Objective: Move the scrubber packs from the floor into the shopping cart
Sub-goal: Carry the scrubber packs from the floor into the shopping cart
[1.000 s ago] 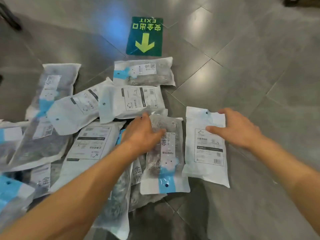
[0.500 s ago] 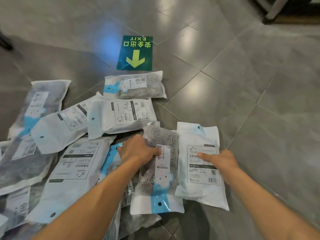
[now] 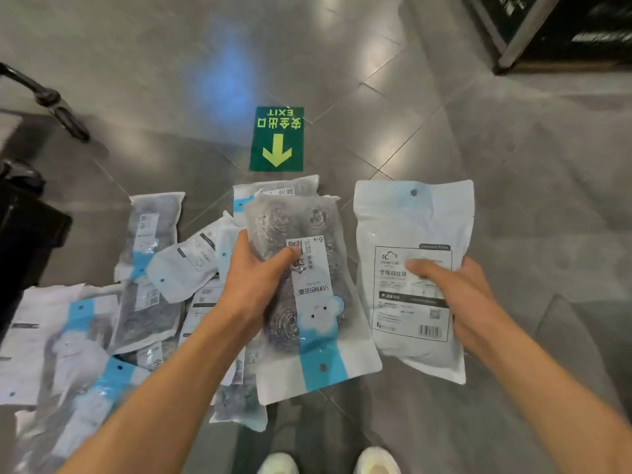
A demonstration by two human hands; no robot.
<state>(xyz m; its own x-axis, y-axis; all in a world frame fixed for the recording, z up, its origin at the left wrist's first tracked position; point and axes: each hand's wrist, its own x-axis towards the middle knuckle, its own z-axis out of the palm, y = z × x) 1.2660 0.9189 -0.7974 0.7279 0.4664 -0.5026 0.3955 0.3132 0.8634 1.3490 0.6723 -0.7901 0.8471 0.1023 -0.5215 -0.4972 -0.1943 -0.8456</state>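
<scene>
My left hand [image 3: 254, 280] grips a clear scrubber pack [image 3: 307, 302] with steel-wool balls and a blue stripe, lifted off the floor. My right hand [image 3: 455, 295] holds a white scrubber pack [image 3: 410, 234] by its right edge, thumb across the printed label, also raised. Several more scrubber packs [image 3: 150, 248] lie scattered and overlapping on the grey tiled floor to the left and below my arms. The dark edge of what may be the shopping cart [image 3: 24, 234] shows at the far left, mostly out of frame.
A green EXIT floor sticker [image 3: 277, 138] with a yellow arrow lies ahead. A black bar [image 3: 51, 100] slants at the upper left. A dark shelf base [image 3: 547, 32] stands at the upper right. My white shoes [image 3: 328, 461] show at the bottom edge.
Both hands have closed on their packs and lifted them off the floor toward me. The view has tilted up, showing more floor ahead and my shoes.
</scene>
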